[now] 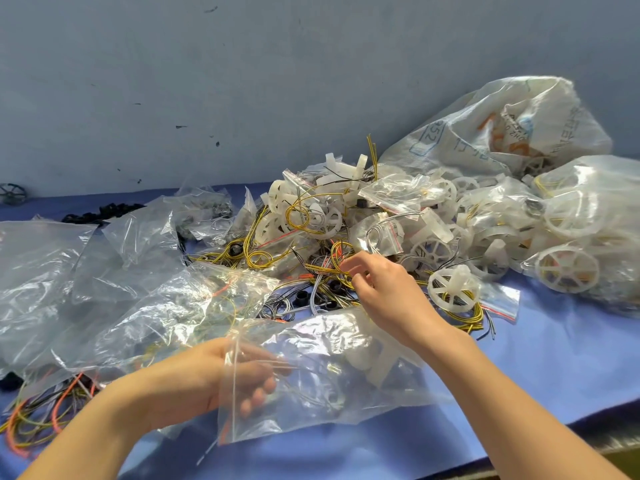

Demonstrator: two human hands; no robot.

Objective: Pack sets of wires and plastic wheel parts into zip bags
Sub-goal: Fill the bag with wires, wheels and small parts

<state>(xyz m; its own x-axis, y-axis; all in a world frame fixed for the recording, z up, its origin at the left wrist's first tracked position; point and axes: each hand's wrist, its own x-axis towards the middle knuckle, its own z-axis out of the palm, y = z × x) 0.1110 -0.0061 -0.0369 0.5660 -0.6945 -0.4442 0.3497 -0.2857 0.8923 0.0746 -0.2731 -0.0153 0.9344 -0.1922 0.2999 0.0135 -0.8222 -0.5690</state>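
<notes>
My left hand (221,379) holds a clear zip bag (332,368) by its mouth, with the fingers inside it; white plastic wheel parts show through the bag. My right hand (384,289) reaches into the tangle of yellow-and-black wires (322,271) at the middle of the table, and its fingertips pinch a few strands. A loose white spoked wheel (453,287) lies just right of that hand. Behind it rises a heap of white wheels, wires and small packed bags (346,209).
A blue cloth (536,368) covers the table. Crumpled clear bags (104,278) lie at the left, with orange and yellow wires (41,420) below them. A large woven sack (502,126) and filled clear bags (585,230) stand at the right. The grey wall is close behind.
</notes>
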